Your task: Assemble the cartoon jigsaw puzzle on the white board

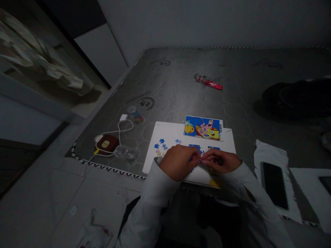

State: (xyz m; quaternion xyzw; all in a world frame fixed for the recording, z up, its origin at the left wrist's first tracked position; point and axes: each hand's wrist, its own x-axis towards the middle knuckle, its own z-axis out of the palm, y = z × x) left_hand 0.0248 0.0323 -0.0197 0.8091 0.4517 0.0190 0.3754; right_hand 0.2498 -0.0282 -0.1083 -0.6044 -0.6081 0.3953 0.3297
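Observation:
My left hand (178,161) and my right hand (222,161) meet over a white board (150,162), fingertips pinched close together. A small jigsaw puzzle piece (200,160) shows between them, mostly hidden by the fingers. Just beyond the fingers lies a partly joined blue puzzle section (195,147), its lower part covered by my hands. Loose puzzle pieces (162,141) are scattered left of my left hand. At the board's far edge is a picture card (203,128) with yellow and pink cartoon figures on blue.
Left of the board are a small jar (136,114), a clear bottle (126,152), a brown box (107,143) and a white cable (119,132). A phone (274,185) lies on white paper at right. A red-handled object (208,82) and a dark bag-like item (297,98) lie farther back.

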